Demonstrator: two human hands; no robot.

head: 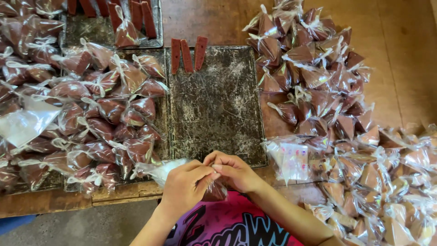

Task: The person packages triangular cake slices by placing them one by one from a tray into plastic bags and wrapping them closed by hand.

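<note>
Both hands, left hand [184,184] and right hand [234,172], are pinching shut on the bag [214,191] at bottom centre, apparently twisting its neck closed by the tray [218,109].

Reddish-brown strips [187,55], blackened mottled tray [218,114]

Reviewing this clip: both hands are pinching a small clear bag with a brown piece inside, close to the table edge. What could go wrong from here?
1. The small bag is held by the left hand and right hand past the table edge; a slip could drop it off the table.
2. The thin plastic is pinched tight, so it might tear.
3. The packed bags crowd the left hand's side; an elbow could knock some off.
</note>
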